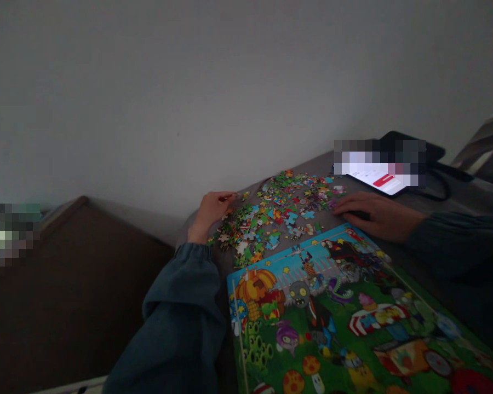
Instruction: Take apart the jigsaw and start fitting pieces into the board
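A heap of small colourful jigsaw pieces (290, 205) is spread over the grey cloth surface, against the wall side. At its left edge is my left hand (214, 212), thumb and fingers pinched together; what they hold, if anything, is too small to make out. My right hand (378, 214) rests low at the heap's right edge, fingers stretched toward a few purple pieces, with no piece visible in it. Between my forearms lies a puzzle board (312, 323) with a printed cartoon scene of zombies, plants and a pumpkin. Its far edge borders the heap.
A lit phone (378, 174), partly pixelated, lies behind my right hand with a dark object (431, 149) and a black cable (446, 189) beside it. A dark brown panel (86, 284) stands at left. The pale wall (189, 98) rises behind.
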A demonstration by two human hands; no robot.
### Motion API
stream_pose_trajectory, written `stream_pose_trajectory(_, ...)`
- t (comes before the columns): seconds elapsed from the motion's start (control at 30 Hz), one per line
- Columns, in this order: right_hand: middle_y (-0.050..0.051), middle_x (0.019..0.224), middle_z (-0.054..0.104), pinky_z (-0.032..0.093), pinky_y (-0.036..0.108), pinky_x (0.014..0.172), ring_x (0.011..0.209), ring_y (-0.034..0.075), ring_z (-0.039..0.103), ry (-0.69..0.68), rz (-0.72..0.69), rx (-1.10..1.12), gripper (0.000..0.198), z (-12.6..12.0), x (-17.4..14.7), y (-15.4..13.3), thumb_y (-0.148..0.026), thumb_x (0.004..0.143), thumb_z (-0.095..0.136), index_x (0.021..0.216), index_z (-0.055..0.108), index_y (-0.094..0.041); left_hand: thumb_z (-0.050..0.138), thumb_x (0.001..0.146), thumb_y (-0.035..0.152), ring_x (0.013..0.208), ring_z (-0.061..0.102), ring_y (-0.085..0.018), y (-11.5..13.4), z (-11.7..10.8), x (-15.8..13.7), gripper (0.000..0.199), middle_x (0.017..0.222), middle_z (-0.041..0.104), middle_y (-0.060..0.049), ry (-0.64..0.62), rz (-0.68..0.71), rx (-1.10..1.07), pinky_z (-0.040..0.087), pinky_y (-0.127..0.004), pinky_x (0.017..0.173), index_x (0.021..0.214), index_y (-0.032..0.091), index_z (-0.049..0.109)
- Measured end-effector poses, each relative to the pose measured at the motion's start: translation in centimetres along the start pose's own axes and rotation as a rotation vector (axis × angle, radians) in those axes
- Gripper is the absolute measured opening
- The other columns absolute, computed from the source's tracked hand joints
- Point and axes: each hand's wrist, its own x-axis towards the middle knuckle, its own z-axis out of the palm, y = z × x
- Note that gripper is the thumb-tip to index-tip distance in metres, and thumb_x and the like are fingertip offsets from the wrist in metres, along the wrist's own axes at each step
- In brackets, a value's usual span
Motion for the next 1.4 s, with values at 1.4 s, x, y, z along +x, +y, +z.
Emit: stream_pose_trajectory(1.4,0.010,0.100,0.073,0.054,0.047,0.090,0.096,0.025,0.067,0.049,0.060,0.080,0.026,0.7,0.4,0.3,-0.025,0.090,0.048,0.094,0.073,-0.022,0.078,0.065,0.054,0.095,0.067,-0.024,-1.5,-4.0,-4.6,0.056,0.104,0.074,-0.006,-0.496,-0.020,-0.029,0.052,-0.034,0.085,0.110,0.021,0.072)
